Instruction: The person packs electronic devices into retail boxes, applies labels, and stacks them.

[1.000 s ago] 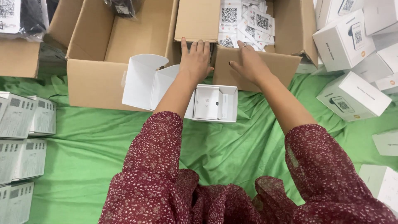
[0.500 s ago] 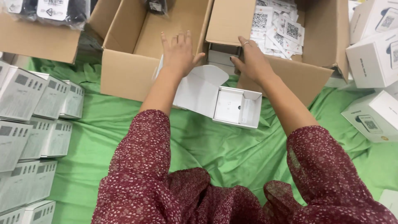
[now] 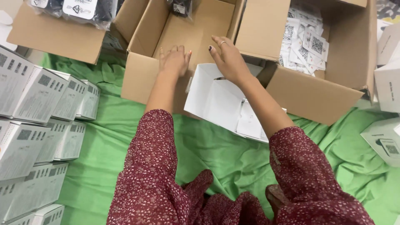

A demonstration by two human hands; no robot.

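A crumpled green cloth (image 3: 216, 154) is spread over the surface, and boxes are set all round it. At 12 o'clock an open brown cardboard box (image 3: 187, 37) is seen, its inside largely bare, with a black item in a clear bag (image 3: 181, 6) at its far edge. At 1 to 2 o'clock a second cardboard box (image 3: 329, 83) is filled with small white printed cards (image 3: 306, 41). At 11 o'clock a third cardboard box (image 3: 54, 35) is topped with dark bagged items (image 3: 79, 10). Rows of grey and white packaged boxes (image 3: 37, 112) are stacked along 9 o'clock, and more white boxes (image 3: 387, 79) are placed at 3 o'clock.

An open white carton (image 3: 221, 100), its flaps raised, is laid on the cloth just in front of the middle cardboard box, at the centre of the view. The left hand (image 3: 174, 60) is held flat, fingers together and extended, over the front wall of the middle box; nothing is gripped in it. The right hand (image 3: 227, 58) is spread loosely open above the white carton's upper flap, a ring being worn on one finger; whether the flap is touched cannot be told. Both arms are covered by dark red patterned sleeves (image 3: 154, 166).
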